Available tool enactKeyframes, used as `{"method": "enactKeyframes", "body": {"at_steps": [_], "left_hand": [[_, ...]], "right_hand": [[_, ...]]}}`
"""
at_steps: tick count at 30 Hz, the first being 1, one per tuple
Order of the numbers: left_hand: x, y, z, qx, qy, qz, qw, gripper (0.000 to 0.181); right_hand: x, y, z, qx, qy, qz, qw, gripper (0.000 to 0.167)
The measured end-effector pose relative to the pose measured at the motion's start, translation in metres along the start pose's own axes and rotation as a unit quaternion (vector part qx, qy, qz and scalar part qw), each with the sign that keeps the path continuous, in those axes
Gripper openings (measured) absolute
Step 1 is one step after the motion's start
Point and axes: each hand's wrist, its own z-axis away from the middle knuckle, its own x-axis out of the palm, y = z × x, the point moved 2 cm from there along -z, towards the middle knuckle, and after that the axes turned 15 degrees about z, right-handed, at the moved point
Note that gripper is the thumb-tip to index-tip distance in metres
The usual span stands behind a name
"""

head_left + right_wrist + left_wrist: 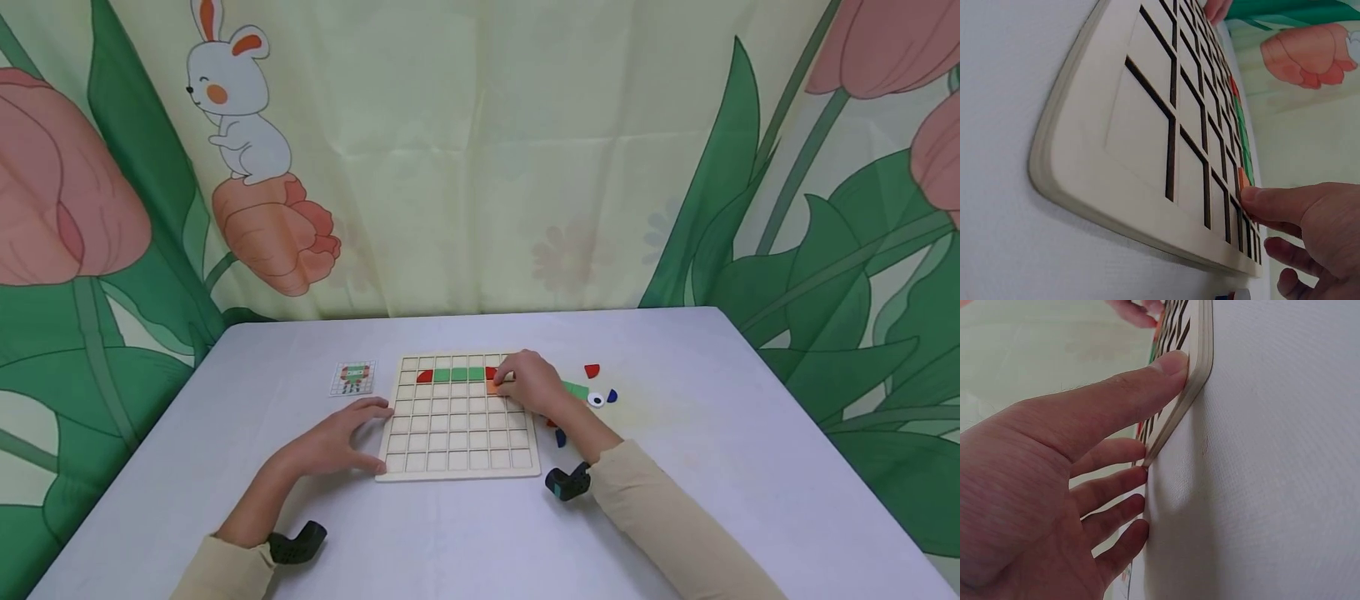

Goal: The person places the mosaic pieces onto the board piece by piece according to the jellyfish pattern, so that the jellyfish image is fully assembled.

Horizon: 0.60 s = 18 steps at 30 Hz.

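A pale wooden grid board (458, 477) lies on the table, divided into square cells. Its second row holds a red quarter-round piece (425, 377), several green square tiles (459, 374) and another red piece (491, 372). At the board's left edge, my left hand (333, 439) is spread, its thumb (1169, 365) resting on the rim near the front corner and its fingers by the side. My right hand (531, 383) pinches an orange tile (492, 387) in a cell just below the right red piece. In the right wrist view the thumb (1260, 203) presses that orange tile's edge.
Right of the board lie a red piece (592, 370), a green tile (576, 389), a round eye piece (596, 400) and blue pieces (612, 396), some partly behind my right arm. A small pattern card (352, 378) with a gridded figure sits left of the board.
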Motion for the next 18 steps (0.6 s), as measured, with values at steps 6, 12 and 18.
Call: {"method": "enactKeyframes", "body": {"at_steps": [6,12,18], "left_hand": [[0.001,-0.002,0.001,0.007,0.001,-0.003,1.0000,0.082],[0.002,0.000,0.000,0.009,-0.004,-0.005,0.9999,0.082],[0.002,0.000,0.001,-0.001,0.001,-0.004,1.0000,0.083]], "right_hand": [[-0.008,0.007,0.006,0.007,-0.021,-0.014,0.9997,0.014],[-0.019,0.027,0.018,0.043,-0.053,-0.027,0.9973,0.014],[-0.030,0.044,0.025,0.033,-0.077,-0.020,0.9963,0.016]]}}
